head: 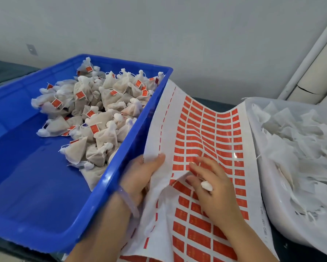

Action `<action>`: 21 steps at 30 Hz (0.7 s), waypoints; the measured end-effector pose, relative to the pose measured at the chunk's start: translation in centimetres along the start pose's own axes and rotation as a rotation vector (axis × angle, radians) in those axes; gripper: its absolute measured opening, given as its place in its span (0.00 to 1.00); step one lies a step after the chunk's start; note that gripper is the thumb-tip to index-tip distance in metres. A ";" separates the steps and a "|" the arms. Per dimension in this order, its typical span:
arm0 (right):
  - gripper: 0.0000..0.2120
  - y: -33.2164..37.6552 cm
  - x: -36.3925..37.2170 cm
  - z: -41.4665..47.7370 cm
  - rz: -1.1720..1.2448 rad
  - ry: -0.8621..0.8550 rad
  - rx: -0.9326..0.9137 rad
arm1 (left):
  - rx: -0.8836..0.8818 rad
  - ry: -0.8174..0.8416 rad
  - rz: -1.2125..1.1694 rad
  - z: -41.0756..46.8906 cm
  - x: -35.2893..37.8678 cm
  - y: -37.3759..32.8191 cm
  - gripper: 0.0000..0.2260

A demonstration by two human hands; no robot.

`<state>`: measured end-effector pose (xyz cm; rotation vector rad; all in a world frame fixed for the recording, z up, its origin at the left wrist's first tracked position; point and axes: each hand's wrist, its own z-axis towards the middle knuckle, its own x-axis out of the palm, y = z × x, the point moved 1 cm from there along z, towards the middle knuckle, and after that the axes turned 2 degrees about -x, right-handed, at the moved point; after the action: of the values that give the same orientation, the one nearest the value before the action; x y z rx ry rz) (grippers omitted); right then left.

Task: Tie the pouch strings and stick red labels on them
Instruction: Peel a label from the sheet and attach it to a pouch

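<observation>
A white backing sheet [211, 133] covered with rows of red labels lies between two containers, bent and creased near its middle. My left hand [141, 174] grips the sheet's left edge, thumb on top. My right hand [213, 188] rests palm-down on the labels, fingertips at a red label, and a small white pouch top [207, 185] pokes out between its fingers. The rest of that pouch is hidden under the hand. A blue crate [36, 205] on the left holds a heap of tied pouches [94, 118] with red labels on them.
A clear plastic bag [272, 214] on the right holds several white untied pouches [298, 144] with loose strings. A pale bracelet is on my left wrist. A grey wall stands behind, with a white pipe at the far right. The table surface is dark.
</observation>
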<state>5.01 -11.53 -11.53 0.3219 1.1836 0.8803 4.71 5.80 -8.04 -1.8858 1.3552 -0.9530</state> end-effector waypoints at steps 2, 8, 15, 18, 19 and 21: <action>0.12 1.1 0.0 -0.1 0.121 -0.031 -0.001 | 0.040 0.028 -0.068 0.2 0.0 0.6 0.14; 0.18 2.4 0.9 -0.9 0.214 0.169 0.016 | 0.069 0.260 -0.100 -0.2 -0.5 2.0 0.23; 0.29 1.6 1.2 -1.1 0.000 0.370 -0.048 | 0.191 0.072 -0.122 -0.4 -0.5 1.8 0.13; 0.16 2.3 0.5 -0.7 0.191 0.273 0.019 | 0.253 0.032 -0.136 -0.8 -0.3 1.6 0.12; 0.11 2.4 0.4 -0.6 0.239 0.215 0.033 | 0.267 0.020 -0.129 -1.0 -0.3 1.6 0.11; 0.10 2.7 0.4 -0.5 0.243 0.123 0.004 | 0.279 0.009 -0.099 -1.2 -0.3 1.5 0.08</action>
<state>3.51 -9.60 -10.28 0.4258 1.2772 1.1226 2.89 5.54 -8.65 -1.7488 1.0790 -1.1375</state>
